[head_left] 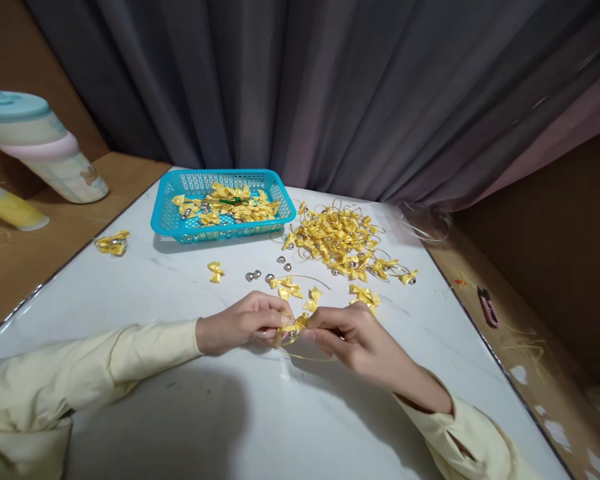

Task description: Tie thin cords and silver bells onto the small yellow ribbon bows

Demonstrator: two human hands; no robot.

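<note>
Between both hands, above the white tabletop, is a yellow ribbon bow (300, 323) with a silver bell and a thin gold cord. My left hand (253, 319) pinches the bow and cord from the left. From the right, my right hand (353, 337) closes thumb and forefinger on the cord by the bow. A loose end of cord (313, 359) curves below the fingers. Just beyond the hands lie single yellow bows (287, 287) and several small silver bells (253, 275). The fingers partly cover the held bow.
A blue plastic basket (220, 233) of yellow bows and bells stands at the back. Right of it spreads a heap of corded bows (337, 237). A tumbler (50, 143) stands at left; a small pink-handled tool (488, 308) lies at right. A curtain (280, 80) hangs behind.
</note>
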